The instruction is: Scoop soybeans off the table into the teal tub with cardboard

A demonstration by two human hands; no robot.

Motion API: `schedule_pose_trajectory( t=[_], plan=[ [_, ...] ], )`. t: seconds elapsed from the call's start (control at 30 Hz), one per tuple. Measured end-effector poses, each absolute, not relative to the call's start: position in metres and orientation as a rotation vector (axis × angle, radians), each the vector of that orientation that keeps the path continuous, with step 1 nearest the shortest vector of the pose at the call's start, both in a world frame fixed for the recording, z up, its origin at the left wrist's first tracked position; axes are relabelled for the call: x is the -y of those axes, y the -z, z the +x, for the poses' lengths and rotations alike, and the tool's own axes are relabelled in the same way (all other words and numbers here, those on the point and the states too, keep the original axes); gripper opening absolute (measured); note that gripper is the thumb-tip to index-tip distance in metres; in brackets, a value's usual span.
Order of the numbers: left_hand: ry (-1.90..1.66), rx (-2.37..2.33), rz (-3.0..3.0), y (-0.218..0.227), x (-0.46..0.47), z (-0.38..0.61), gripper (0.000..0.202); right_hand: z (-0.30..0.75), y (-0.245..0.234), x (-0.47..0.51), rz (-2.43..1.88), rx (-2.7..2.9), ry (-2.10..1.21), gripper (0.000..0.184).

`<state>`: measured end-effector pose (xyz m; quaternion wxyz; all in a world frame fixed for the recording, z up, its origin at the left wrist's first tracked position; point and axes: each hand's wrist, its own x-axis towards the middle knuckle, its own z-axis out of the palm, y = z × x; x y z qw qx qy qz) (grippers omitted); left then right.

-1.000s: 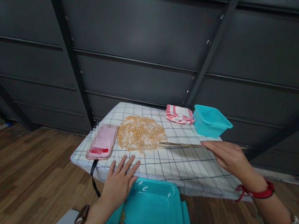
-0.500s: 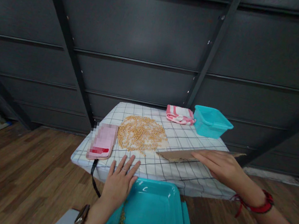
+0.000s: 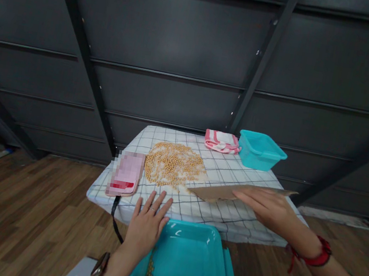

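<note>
My right hand (image 3: 266, 208) grips a long piece of cardboard (image 3: 214, 193), held low over the checked cloth on the table. Its left tip lies just right of the near edge of a spread of yellow soybeans (image 3: 175, 162) mixed with white grains. Fingers spread, my left hand (image 3: 148, 222) lies flat at the table's front edge, beside the left rim of a large teal bin (image 3: 190, 244). Inside that bin, a line of beans (image 3: 150, 275) runs along the left side, and a single bean lies farther right.
A pink phone-like case (image 3: 126, 173) with a black strap lies at the table's left. At the back right are a folded pink-striped towel (image 3: 222, 141) and a small teal box (image 3: 261, 151). A dark panelled wall (image 3: 174, 31) rises behind the table.
My right hand has moved slightly left and down with the cardboard, bringing its tip closer to the soybeans. The left hand stays in place.
</note>
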<state>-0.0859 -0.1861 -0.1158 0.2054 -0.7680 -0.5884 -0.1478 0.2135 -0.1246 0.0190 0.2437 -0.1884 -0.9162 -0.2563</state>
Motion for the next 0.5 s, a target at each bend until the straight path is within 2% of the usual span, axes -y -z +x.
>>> schedule_pose_trajectory(
  t=[0.17, 0.37, 0.5],
  plan=[
    [0.388, 1.626, -2.124, 0.115, 0.186, -0.085, 0.042, 0.219, -0.022, 0.14, -0.528, 2.488, 0.698, 0.034],
    [0.355, 1.605, -2.114, 0.113, 0.187, -0.085, 0.042, 0.226, -0.018, 0.147, -0.604, 2.454, 0.689, 0.04],
    [0.352, 1.601, -2.11, 0.113, 0.187, -0.084, 0.041, 0.227, -0.019, 0.146, -0.59, 2.492, 0.672, 0.036]
  ],
)
